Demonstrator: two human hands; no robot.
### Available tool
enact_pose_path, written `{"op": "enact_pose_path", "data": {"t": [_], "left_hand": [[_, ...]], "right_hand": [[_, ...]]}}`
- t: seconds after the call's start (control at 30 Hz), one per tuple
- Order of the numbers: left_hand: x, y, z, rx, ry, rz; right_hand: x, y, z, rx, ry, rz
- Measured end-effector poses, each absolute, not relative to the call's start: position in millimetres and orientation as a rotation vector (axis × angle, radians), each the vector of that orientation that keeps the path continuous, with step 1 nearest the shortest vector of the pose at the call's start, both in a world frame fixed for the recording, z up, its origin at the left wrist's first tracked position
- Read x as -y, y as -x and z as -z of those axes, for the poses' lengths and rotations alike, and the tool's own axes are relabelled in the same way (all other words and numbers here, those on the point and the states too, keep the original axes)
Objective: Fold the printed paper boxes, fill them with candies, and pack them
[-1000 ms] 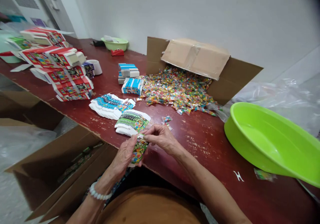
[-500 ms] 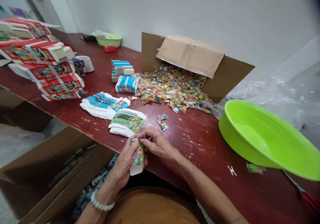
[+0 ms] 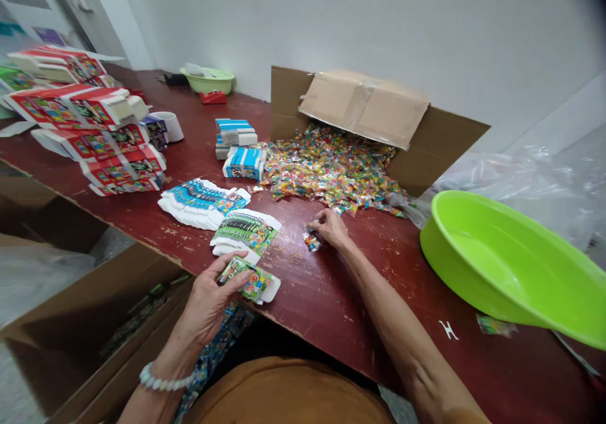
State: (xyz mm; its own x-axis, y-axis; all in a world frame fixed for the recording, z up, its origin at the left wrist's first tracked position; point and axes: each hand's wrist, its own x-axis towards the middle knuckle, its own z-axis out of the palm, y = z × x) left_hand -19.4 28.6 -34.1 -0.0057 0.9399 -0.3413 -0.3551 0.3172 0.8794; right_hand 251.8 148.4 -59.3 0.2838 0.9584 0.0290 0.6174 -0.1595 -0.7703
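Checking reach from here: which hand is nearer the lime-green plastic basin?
Right. The right hand is on the table to the basin's left, not touching it. The left hand is farther away, near the table's front edge, holding a printed paper box.

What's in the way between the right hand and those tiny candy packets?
Nothing that I can see. The right hand is right at the small candy packets, and they're lying on the red table just under its fingers.
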Motion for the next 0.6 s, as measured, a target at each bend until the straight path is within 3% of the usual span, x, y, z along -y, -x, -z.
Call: {"op": "enact_pose_path", "data": {"t": [0.13, 0.3, 0.6], "left_hand": [[-35, 20, 40, -1.171, -0.685, -1.243], [-30, 12, 38, -1.152, -0.557, -1.276], [-11, -7, 33, -0.798, -0.729, -0.829]], "right_hand": [[-127, -239, 44, 1.323, 1.619, -0.69], [-75, -201, 32, 1.262, 1.099, -1.153], [-58, -191, 12, 1.802, 1.091, -0.802]]}}
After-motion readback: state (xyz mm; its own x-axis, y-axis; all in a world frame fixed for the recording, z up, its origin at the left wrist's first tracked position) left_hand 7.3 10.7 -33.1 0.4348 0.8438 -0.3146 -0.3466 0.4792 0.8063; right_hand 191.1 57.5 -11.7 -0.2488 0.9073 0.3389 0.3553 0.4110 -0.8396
